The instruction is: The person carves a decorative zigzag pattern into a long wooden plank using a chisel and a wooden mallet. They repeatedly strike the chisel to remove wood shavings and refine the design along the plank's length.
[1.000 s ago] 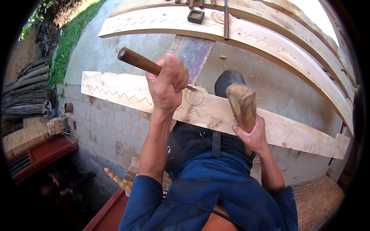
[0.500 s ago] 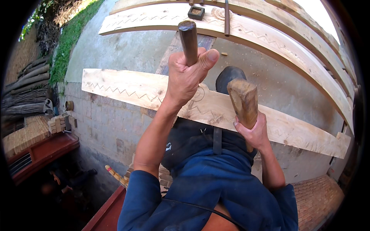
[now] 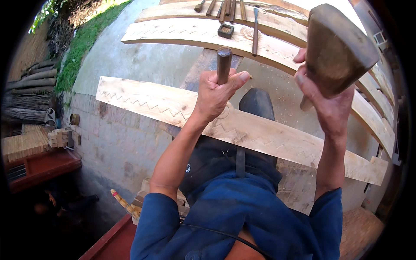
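Wrapped round the wooden handle of a chisel [image 3: 223, 65], my left hand [image 3: 212, 97] is closed, with its thumb jutting out to the right. The handle stands upright over a pale plank [image 3: 145, 102] marked with a zigzag line and a round outline. My fist hides the chisel's lower part, so where its edge meets the wood cannot be seen. Up at the right, well clear of the plank, my right hand [image 3: 331, 110] grips a wooden mallet [image 3: 340, 50]. The mallet's big worn head is raised above the chisel's level, and its handle pokes out below my hand.
Across the far side lie long planks [image 3: 177, 32], bearing a small dark square box [image 3: 225, 30], a single chisel [image 3: 255, 39] and several more tools [image 3: 223, 11]. Stacked logs [image 3: 32, 82] lie at the left. A person [image 3: 65, 201] is in the dark lower left.
My right hand has lifted the mallet from over the plank up and to the right. My left hand still holds the chisel, shifted slightly in the picture as the view moved.
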{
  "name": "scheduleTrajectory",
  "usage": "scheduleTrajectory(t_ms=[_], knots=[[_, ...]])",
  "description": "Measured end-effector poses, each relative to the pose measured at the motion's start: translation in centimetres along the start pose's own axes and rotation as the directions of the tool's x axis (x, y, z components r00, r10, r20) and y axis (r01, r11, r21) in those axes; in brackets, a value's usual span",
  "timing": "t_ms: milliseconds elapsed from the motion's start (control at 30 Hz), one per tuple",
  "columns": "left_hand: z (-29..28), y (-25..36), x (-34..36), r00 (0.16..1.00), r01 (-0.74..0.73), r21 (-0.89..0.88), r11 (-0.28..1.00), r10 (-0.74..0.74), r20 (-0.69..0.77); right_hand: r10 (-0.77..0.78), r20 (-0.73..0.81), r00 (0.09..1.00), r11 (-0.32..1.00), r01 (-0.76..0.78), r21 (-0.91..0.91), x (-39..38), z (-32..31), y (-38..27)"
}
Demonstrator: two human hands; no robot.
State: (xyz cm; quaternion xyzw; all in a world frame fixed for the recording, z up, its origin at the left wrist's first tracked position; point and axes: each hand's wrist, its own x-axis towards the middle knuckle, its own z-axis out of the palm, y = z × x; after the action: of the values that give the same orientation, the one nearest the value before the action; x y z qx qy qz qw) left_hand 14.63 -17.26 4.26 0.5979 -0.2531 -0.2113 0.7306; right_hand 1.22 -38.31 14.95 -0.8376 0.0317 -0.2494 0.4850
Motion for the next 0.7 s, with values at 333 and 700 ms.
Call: scheduleTrajectory(t_ms=[333, 700], knots=[[0.3, -0.2, -0.7, 0.999, 0.049, 0.013, 0.999, -0.049, 0.008, -0.301, 0.352, 0.886, 0.451, 0.458, -0.766, 5.2, 1.7, -3.5], [0.5, -0.5, -1.2, 1.000, -0.002, 0.014, 1.000, 0.002, 0.000, -0.298, 0.236, 0.925, 0.557, 0.369, -0.744, 4.2, 1.5, -3.4]])
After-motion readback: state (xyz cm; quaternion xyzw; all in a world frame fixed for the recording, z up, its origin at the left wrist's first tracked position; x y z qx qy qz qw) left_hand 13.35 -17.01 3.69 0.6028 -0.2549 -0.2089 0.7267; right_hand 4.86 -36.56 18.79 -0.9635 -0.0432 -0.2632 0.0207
